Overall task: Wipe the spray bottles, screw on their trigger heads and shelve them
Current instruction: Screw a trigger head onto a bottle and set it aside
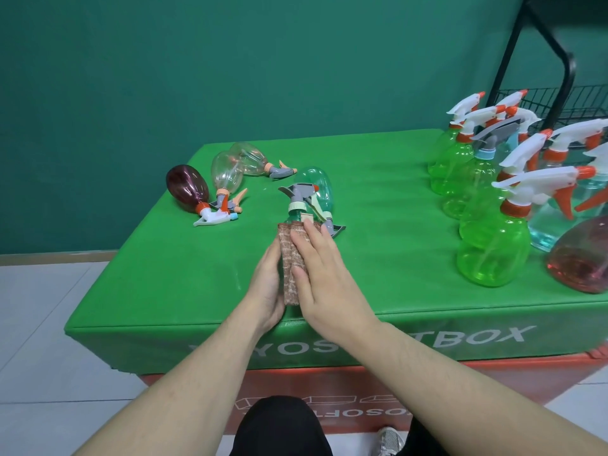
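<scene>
Both hands, left hand (268, 284) and right hand (324, 274), press cloth (291, 258) flat around bottle (297, 210) | four bottles lie centre-left unwiped | finished bottles (490, 245) wait right, unshelved

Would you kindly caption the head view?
Both hands wrap a cloth around a green spray bottle on the green box.
</scene>
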### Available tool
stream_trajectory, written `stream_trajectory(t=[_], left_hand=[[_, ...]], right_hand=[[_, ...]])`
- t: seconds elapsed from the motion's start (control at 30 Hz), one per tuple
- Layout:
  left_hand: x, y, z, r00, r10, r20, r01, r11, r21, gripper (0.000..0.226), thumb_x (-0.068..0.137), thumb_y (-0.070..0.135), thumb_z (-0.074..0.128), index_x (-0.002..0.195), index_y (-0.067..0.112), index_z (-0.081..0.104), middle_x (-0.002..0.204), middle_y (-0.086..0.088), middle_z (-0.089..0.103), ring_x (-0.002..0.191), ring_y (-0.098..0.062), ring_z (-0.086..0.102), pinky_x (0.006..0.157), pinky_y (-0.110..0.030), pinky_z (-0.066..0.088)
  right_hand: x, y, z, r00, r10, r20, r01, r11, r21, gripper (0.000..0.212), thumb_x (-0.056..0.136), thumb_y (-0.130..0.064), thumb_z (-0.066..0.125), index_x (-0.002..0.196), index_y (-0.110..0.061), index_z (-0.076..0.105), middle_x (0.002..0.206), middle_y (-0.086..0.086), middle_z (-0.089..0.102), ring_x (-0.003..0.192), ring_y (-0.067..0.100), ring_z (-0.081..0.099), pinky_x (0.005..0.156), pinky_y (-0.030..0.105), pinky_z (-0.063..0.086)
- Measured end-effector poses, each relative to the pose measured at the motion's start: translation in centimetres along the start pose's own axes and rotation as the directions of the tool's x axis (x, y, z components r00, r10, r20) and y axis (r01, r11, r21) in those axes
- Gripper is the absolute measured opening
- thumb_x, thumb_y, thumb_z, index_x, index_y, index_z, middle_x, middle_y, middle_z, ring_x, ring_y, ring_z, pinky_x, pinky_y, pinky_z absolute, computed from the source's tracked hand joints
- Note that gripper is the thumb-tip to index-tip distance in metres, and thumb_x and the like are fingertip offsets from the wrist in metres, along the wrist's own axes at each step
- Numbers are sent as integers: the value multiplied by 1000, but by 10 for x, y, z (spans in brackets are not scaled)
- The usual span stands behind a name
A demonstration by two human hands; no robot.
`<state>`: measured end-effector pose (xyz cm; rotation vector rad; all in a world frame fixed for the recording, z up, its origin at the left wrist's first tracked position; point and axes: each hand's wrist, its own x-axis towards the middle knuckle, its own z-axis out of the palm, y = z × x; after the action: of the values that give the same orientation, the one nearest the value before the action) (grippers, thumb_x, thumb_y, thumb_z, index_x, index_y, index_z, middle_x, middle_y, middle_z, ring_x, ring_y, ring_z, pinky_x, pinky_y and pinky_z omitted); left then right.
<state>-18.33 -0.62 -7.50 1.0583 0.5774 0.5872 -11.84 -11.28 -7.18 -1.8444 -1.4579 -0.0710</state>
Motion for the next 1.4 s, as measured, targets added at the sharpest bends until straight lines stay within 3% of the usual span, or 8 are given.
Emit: stream_trajectory(t=[0.17,0.27,0.53,0.77,1.07,1.17,1.27,1.4], left_hand=[[-1,2,2,999,0,43,2,999,-51,43,110,44,34,125,23,68,117,0,77,106,-10,73,75,-23,59],[-1,3,0,1000,-10,22,11,999,-32,44,106,50,40,136,27,62,121,-1,76,102,-14,75,66,-34,61],[0,0,-2,999,-30,-12,29,999,-46,48,105,51,40,143,25,56,124,-8,74,100,-24,76,63,-45,62],[0,-1,-2,1000,-12,-19,11,999,-35,48,107,51,37,143,27,57,128,-3,73,103,-20,75,61,-37,61],[7,-6,-4,993,6,-120,-21,992,-122,69,96,58,54,148,13,50,135,-18,67,124,-35,66,104,-48,54],[6,-4,-2,993,27,-118,-38,995,-93,78,82,63,73,143,18,51,126,-15,72,114,-32,70,101,-48,56],[6,-3,-1,991,76,-110,-84,994,-73,57,83,53,68,128,22,50,99,-3,76,88,-18,74,86,-39,58],[4,-1,-2,993,66,-98,-75,993,-89,44,96,48,63,125,17,55,109,-10,73,93,-22,72,84,-38,59]], right_hand=[[28,-4,2,999,-9,-36,7,999,-49,56,103,-32,27,153,-9,40,164,9,28,153,23,17,127,38,10],[42,0,-1,998,61,-2,-61,998,-19,52,105,-28,33,154,-12,38,163,5,30,151,19,22,126,30,9],[61,-1,-9,966,255,37,-258,958,128,48,107,-27,35,155,-19,37,158,0,39,144,14,35,118,29,26],[34,2,-3,996,92,12,-93,996,7,55,106,-34,26,157,-15,31,163,4,29,150,16,25,124,37,22],[-10,9,-3,995,34,94,-27,997,-75,61,103,-44,16,160,-25,16,170,-8,1,156,13,1,124,57,12],[-16,8,-3,995,42,88,-37,997,-63,60,103,-43,18,160,-25,17,170,-8,2,156,12,1,125,56,10],[-15,5,-3,995,60,84,-58,998,-26,57,104,-40,22,160,-26,18,169,-9,4,155,9,1,126,53,10],[-9,2,0,997,55,54,-56,998,34,55,106,-33,32,159,-24,22,169,-6,9,155,12,4,125,52,15]])
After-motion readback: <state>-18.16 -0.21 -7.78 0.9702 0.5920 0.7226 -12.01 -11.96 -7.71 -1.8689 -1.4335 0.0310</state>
